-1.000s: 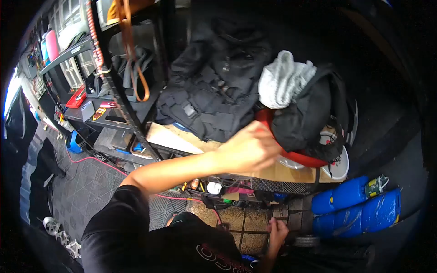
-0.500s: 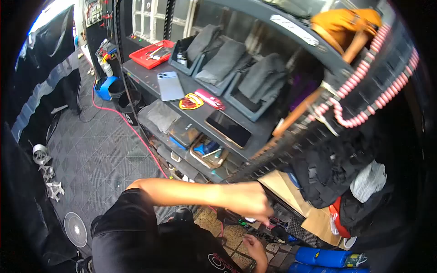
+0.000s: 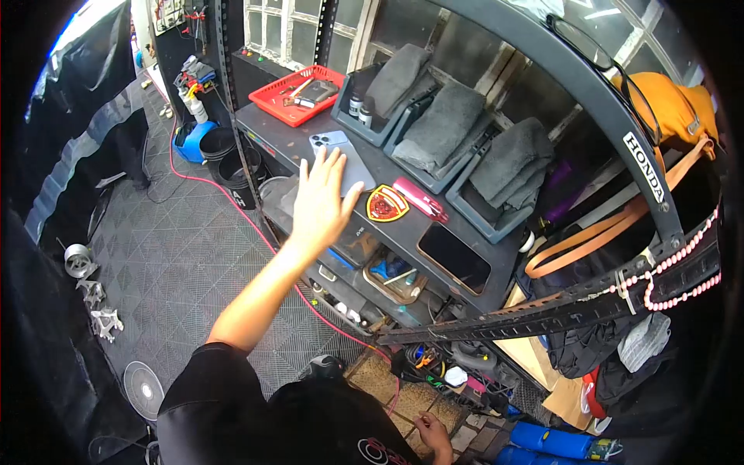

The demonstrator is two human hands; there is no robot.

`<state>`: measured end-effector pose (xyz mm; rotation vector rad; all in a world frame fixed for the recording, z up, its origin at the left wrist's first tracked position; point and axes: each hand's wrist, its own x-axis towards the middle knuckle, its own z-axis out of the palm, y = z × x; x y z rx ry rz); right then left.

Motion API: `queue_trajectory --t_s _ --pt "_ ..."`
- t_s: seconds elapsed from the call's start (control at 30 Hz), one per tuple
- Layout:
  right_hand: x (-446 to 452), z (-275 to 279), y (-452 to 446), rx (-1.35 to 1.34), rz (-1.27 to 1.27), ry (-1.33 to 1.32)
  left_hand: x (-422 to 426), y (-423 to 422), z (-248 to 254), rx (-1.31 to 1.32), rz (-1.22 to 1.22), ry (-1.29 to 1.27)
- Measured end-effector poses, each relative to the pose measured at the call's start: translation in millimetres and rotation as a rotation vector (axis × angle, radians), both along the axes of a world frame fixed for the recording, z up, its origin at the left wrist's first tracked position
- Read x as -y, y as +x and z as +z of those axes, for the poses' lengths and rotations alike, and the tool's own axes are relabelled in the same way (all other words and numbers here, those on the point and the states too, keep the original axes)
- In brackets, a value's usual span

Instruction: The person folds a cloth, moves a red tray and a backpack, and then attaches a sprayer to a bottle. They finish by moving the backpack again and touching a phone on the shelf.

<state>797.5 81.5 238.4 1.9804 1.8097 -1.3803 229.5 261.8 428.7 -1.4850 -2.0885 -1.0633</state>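
My left hand (image 3: 322, 203) is open, its fingers spread over a light blue-grey phone (image 3: 354, 167) on the dark shelf. The fingers cover part of the phone; whether they touch it I cannot tell. To the right of this hand lie a red and yellow badge (image 3: 387, 203), a pink item (image 3: 419, 198) and a black-screened phone (image 3: 454, 258). My right hand (image 3: 432, 431) hangs low beside my body, fingers loosely bent and slightly apart, with nothing visible in it.
A red basket (image 3: 288, 118) holds small tools behind the phone. Grey bins (image 3: 496, 225) with folded dark cloths line the shelf's back. A black metal rail (image 3: 496, 319) with pink beads crosses on the right. Blue rolls (image 3: 554, 439) lie at the lower right.
The view has swung from the black bags to the shelf with the phones. My left hand has gone from loosely closed to spread, and is now over the blue-grey phone.
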Motion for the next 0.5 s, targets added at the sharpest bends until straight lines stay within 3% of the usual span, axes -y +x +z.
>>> queue_trajectory --t_s 0.07,0.17,0.27,0.33,0.37,0.4,0.47,0.5 --pt "-7.6 0.6 -15.9 0.019 -0.013 -0.060 -16.0 9.6 -8.6 -0.042 0.113 0.003" --pt "-11.1 1.6 -32.3 -0.087 0.055 0.073 -23.9 19.4 5.0 -0.021 0.119 -0.062" --pt "-10.4 -13.8 -42.2 -0.251 0.101 0.101 -35.9 -5.2 -6.4 0.022 -0.179 -0.147" --pt "-0.7 -32.8 -46.7 -0.239 -0.004 0.087 16.9 38.1 74.0 0.638 -0.383 0.199" --pt "3.9 -9.4 -64.6 -0.413 -0.168 0.036 25.8 55.4 66.8 0.613 -0.344 0.379" --pt "3.6 -15.3 -58.2 -0.265 -0.040 0.038 37.1 70.3 58.8 0.583 -0.296 0.562" --pt "20.3 -40.4 -51.4 -0.241 -0.090 0.080 69.0 91.0 3.7 0.812 -0.712 0.553" --pt "28.1 -38.4 -52.6 -0.198 -0.140 0.030 86.1 107.4 -26.2 0.593 -0.733 0.292"
